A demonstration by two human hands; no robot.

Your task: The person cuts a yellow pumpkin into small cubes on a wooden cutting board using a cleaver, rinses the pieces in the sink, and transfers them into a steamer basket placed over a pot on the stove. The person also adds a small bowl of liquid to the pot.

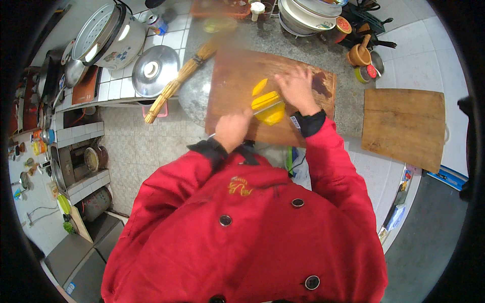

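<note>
My left hand is closed around a knife, and its narrow blade lies across a thick yellow piece of food that looks like a peeled vegetable or fruit. Cut yellow slices lie against the blade's far side, and a loose yellow slice rests a little farther off. Just right of the pieces, my right hand is over the wooden cutting board, slightly blurred, its fingers partly spread and holding nothing visible. The knife's handle is mostly hidden by my left hand.
A straw brush lies along the board's left side, near a metal lid and a large pot. Stacked bowls stand behind the board. At right are a wooden mortar, a jar and a second wooden board.
</note>
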